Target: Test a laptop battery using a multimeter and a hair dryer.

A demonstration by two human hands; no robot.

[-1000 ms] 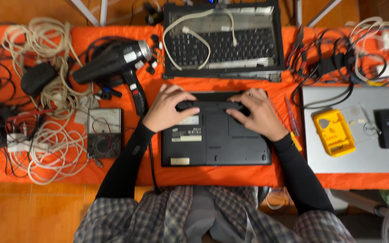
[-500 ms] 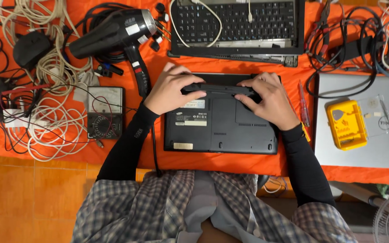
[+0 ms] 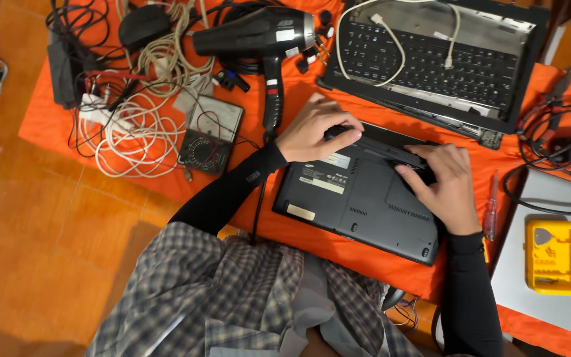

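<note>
Gripping: both hands press on the long black battery bar (image 3: 391, 147) at the far edge of an upturned black laptop (image 3: 358, 195).
Left hand (image 3: 312, 129): fingers curled over the bar's left end, clamped on it, thumb tucked under.
Right hand (image 3: 441, 182): laid flat over the bar's right end, fingertips pushing on it; hands set well apart, one at each end.
Laptop: lying base-up on the orange cloth (image 3: 54, 119), straight in front of the seated person, pale labels showing.
Doing it well: I'd judge an even pull from both ends, kept level with the laptop's base, would stop the bar from jamming on one side.
Beyond the laptop: an opened laptop with bare keyboard (image 3: 431, 59) and a loose white cable.
Left of the laptop: black hair dryer (image 3: 259, 39), analogue meter (image 3: 211, 134), tangled white cords (image 3: 130, 132).
Right of the laptop: a screwdriver (image 3: 492, 205), then a yellow case (image 3: 553, 256) on a grey slab.
</note>
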